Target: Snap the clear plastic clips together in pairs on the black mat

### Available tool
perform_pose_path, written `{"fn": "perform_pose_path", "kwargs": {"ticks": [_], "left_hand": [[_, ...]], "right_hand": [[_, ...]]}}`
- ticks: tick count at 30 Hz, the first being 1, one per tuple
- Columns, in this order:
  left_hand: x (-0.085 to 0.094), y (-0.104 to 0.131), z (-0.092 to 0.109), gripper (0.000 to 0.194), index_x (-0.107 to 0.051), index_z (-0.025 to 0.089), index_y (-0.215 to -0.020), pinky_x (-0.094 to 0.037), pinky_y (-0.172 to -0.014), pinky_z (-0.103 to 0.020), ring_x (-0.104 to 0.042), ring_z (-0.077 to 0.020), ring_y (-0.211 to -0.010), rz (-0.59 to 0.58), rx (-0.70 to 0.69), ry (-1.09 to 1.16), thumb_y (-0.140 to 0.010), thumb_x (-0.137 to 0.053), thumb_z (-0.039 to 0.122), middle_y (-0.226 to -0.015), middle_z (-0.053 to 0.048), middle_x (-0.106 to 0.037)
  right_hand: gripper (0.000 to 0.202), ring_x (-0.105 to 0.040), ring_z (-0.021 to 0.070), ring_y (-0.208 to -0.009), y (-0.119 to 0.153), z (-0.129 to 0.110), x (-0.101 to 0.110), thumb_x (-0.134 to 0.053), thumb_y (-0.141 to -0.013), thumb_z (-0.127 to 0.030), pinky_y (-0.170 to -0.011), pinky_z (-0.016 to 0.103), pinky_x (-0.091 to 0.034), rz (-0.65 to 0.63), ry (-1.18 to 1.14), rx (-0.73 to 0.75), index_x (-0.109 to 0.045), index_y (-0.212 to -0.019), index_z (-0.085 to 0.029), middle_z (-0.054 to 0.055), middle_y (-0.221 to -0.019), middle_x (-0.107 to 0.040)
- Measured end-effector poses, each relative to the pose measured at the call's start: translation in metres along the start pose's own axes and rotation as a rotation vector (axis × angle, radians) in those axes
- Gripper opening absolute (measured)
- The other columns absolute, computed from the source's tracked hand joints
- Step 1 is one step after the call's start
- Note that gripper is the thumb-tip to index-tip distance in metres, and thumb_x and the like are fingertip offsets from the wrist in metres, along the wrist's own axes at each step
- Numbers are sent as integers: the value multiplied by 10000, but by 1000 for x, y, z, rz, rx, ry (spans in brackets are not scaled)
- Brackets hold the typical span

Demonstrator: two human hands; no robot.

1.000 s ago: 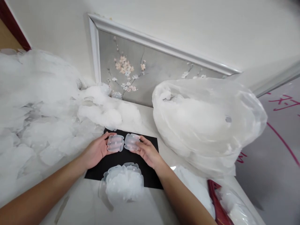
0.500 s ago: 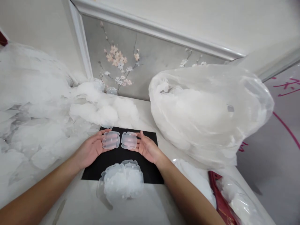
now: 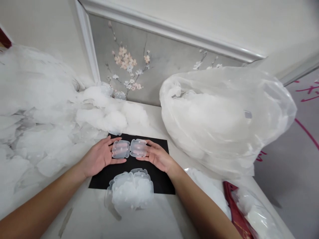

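Note:
My left hand (image 3: 101,156) is turned palm up with its fingers stretched out, holding a translucent plastic piece (image 3: 121,149) with scalloped edges; pink finger colour shows through it. My right hand (image 3: 158,156) holds a matching plastic piece (image 3: 138,148) at its right side. The two pieces are side by side, their near edges almost touching; whether they join is not clear. Both hands are over a black mat (image 3: 159,176). Closer to me, a small heap of the same translucent pieces (image 3: 132,191) overlaps the mat's front edge.
Large piles of translucent pieces (image 3: 47,139) cover the left of the white table (image 3: 122,225). A big clear plastic bag (image 3: 219,122) of whitish pieces stands at the right. Near the right edge is a dark red object (image 3: 234,209) beside another clear bag (image 3: 261,215). A framed floral panel (image 3: 154,69) stands behind.
The two plastic pieces have come closer together, narrowing the gap between them. The fingers of my right hand have shifted around its piece. The whole view has moved slightly.

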State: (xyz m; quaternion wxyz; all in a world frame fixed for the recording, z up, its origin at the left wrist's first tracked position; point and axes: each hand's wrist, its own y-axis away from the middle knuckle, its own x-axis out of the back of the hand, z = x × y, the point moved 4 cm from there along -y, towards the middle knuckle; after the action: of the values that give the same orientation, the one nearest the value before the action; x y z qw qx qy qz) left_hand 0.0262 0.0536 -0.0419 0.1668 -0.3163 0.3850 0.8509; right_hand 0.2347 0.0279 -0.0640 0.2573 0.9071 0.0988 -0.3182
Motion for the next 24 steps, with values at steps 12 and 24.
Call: {"fn": "perform_pose_path", "kwargs": {"ticks": [12,24], "left_hand": [[4,-5,2,567,-385,74,-1395,-422,-1038,-487,-441,-300,-1268,-111,-166,-125,-1023,-391,503,-1292,-198,-506],[4,-3,7,592,-457,248,-1347,-438,-1020,-391,-311,-263,-1368,-120,-488,-498,-894,-634,585,-1439,-100,-384]], "right_hand": [[381,-635,164,-968,3,-1,-5,-648,-837,-502,-905,358,-533,19,211,293,-564,-820,-131,74,-999,-649],[463,-501,267,-1261,1,-3,-2,-571,-855,-599,-894,412,-537,82,360,368,-564,-1032,-171,112,-1390,-458]]}}
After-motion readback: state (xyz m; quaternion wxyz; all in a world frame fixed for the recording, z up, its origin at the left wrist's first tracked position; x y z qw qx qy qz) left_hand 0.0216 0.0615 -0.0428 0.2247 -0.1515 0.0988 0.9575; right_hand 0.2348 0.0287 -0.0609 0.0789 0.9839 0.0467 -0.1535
